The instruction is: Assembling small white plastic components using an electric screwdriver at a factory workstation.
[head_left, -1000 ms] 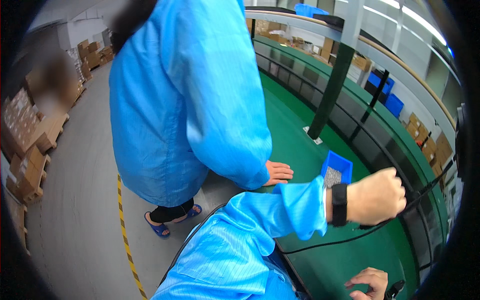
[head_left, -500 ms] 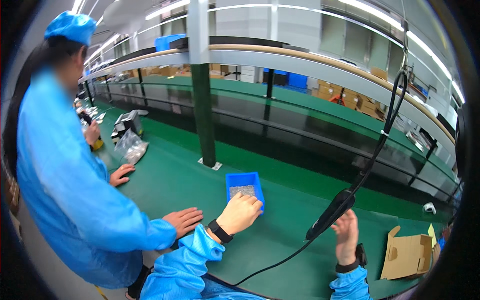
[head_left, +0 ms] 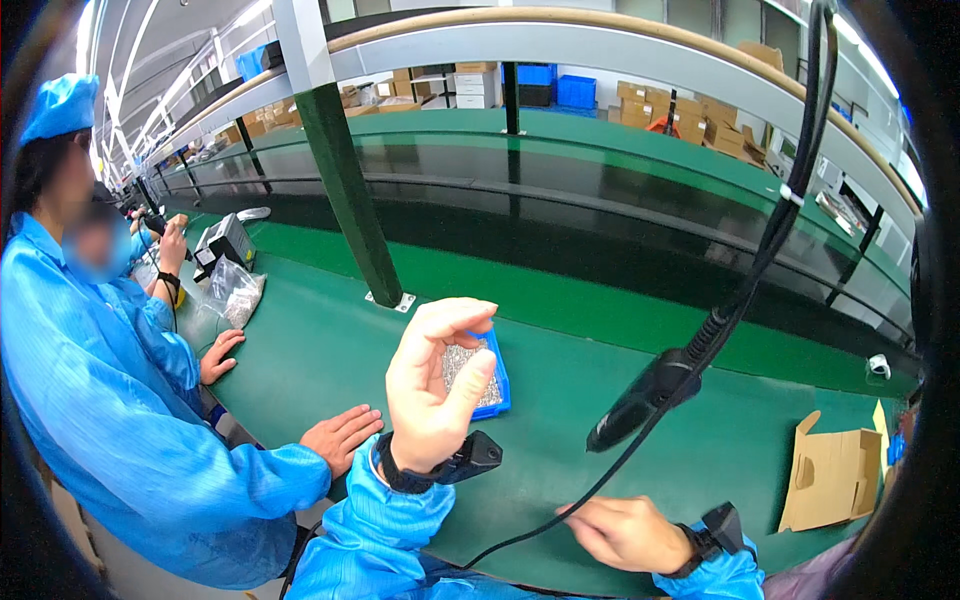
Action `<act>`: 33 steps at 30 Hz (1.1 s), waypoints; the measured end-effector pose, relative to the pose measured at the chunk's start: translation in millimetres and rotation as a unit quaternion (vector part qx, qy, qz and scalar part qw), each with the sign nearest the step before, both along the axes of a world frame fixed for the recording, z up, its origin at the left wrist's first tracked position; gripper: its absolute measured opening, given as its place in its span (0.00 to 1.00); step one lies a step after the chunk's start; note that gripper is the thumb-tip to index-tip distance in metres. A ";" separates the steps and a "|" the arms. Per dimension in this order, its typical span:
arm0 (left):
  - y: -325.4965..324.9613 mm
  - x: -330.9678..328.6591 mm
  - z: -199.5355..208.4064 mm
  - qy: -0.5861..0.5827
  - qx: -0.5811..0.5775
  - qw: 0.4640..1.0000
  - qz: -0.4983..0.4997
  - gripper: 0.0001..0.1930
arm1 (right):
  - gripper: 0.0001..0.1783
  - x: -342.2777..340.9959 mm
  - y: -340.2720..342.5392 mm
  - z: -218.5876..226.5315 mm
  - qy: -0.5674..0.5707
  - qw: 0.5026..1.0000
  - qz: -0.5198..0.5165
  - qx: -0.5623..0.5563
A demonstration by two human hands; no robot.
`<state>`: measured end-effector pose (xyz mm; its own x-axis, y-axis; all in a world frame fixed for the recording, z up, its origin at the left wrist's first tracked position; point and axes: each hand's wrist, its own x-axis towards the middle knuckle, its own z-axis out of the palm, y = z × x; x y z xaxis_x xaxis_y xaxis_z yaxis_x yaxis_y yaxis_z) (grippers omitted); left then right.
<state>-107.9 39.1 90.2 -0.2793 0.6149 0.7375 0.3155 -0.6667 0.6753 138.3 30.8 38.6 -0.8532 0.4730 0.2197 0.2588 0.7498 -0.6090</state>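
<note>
Green matting is covering the long workbench (head_left: pixel 560 460), and a dark green post (head_left: pixel 345 190) is standing on it beneath a pale rail (head_left: pixel 600 50). Beyond the bench, cardboard boxes (head_left: pixel 660 112) and blue crates (head_left: pixel 575 92) are lining the background. Just in front of the wearer, a blue bin (head_left: pixel 501 378) is sitting on the mat near the foot of the post, and small silvery pieces (head_left: pixel 462 362) are filling its visible part. The wearer's left hand (head_left: pixel 422 392) is rising in front of the bin, partly hiding it; its fingers are curving over toward the thumb, leaving a wide gap (the silvery pieces are showing through it). Lower and to the right, the right hand (head_left: pixel 630 532) is hovering or resting over the mat, its fingers bending together and its tips meeting the line of a thin black cable (head_left: pixel 590 492); whether they are pinching it cannot be told. Above that hand, a thick black handle-like piece (head_left: pixel 645 400) is hanging from a cord. An opened cardboard box (head_left: pixel 828 480) is lying at the far right. On the left, a co-worker in blue is leaning a flat hand (head_left: pixel 342 437) on the bench edge, while a clear bag (head_left: pixel 237 293) is lying farther along.
</note>
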 end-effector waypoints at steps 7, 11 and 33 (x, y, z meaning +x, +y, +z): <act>-19.0 31.5 13.2 0.014 0.095 0.995 0.003 0.16 | 0.36 -64.6 1.2 -6.3 0.156 0.979 0.019 -0.129; -24.6 39.8 11.9 0.062 0.094 0.994 -0.004 0.15 | 0.40 -82.5 7.2 -16.7 0.190 0.947 0.076 -0.247; -15.5 27.7 0.6 0.063 0.043 0.995 -0.071 0.14 | 0.26 -85.3 0.3 -8.2 0.248 0.963 0.000 -0.106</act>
<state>-80.1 23.6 90.8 -0.0952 0.5745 0.8130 0.2927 -0.7644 0.5745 53.0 31.1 30.4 -0.6683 0.5526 0.4980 -0.1028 0.5944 -0.7976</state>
